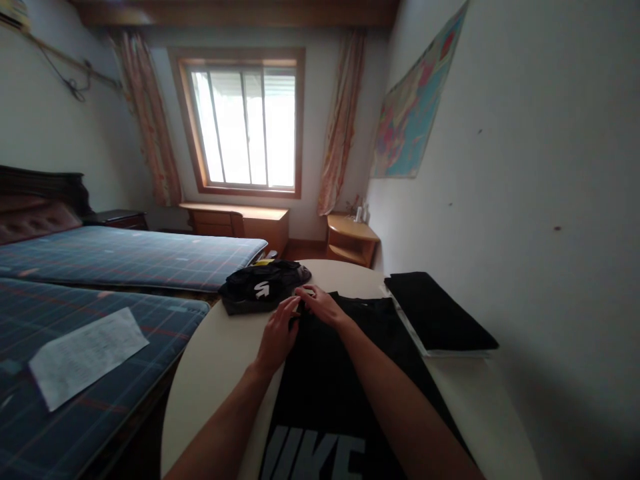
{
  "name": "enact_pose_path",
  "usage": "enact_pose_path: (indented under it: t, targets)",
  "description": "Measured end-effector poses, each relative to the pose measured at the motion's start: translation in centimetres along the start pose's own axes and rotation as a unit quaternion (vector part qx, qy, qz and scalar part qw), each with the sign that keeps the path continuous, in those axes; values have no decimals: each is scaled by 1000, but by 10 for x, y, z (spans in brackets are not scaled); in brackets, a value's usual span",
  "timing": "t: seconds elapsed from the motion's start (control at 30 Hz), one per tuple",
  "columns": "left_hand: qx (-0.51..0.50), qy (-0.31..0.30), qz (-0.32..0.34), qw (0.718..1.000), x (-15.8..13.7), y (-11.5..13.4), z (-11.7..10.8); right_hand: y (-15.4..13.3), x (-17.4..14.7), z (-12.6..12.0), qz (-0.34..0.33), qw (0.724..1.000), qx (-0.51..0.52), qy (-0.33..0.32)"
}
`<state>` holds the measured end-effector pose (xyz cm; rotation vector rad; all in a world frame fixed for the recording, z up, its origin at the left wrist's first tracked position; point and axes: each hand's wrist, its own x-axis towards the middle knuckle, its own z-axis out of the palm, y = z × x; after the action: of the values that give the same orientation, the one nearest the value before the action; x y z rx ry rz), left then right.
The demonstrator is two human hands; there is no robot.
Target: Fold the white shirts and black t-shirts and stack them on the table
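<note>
A black T-shirt [330,373] with large grey NIKE letters lies spread lengthwise on a round white table [210,380]. My left hand [280,333] is at the shirt's far left corner, its fingers bent and closed on the cloth there. My right hand [319,303] reaches across to the same corner, fingertips pinched on the fabric beside my left fingers. Just beyond my hands sits a crumpled black garment [245,283] with a white logo. The exact bit of cloth between my fingers is partly hidden.
A folded black garment [440,310] rests on something white at the table's right. Left of the table are blue plaid mattresses [165,257] with a printed paper sheet [90,357]. A wall [550,287] borders the right side. Low wooden furniture [353,230] stands beyond.
</note>
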<state>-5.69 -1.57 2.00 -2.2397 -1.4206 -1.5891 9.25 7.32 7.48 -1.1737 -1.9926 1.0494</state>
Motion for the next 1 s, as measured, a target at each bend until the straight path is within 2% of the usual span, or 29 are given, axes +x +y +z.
enact_pose_path:
  t: [0.2, 0.3, 0.47, 0.57, 0.67, 0.77, 0.87, 1.0]
  targets:
    - [-32, -35, -33, 998, -1, 9, 3, 0, -7, -6, 37, 994, -94, 43]
    - [17, -58, -59, 996, -1, 13, -1, 7, -9, -9, 53, 987, -138, 59]
    - [92, -58, -127, 986, -8, 17, -6, 19, -9, -26, 90, 976, -160, 115]
    - [115, -117, -185, 969, -14, 16, -4, 27, -14, -39, 111, 969, -173, 135]
    - [133, -193, -209, 949, -16, 17, -3, 37, -25, -48, 129, 965, -188, 127]
    - [128, -238, -214, 939, -15, 21, -5, 46, -35, -50, 149, 964, -203, 89]
    - [115, -246, -206, 940, -14, 24, -7, 50, -38, -50, 167, 957, -227, 61]
    - [99, -249, -205, 941, -14, 23, -8, 47, -34, -44, 185, 941, -274, 70]
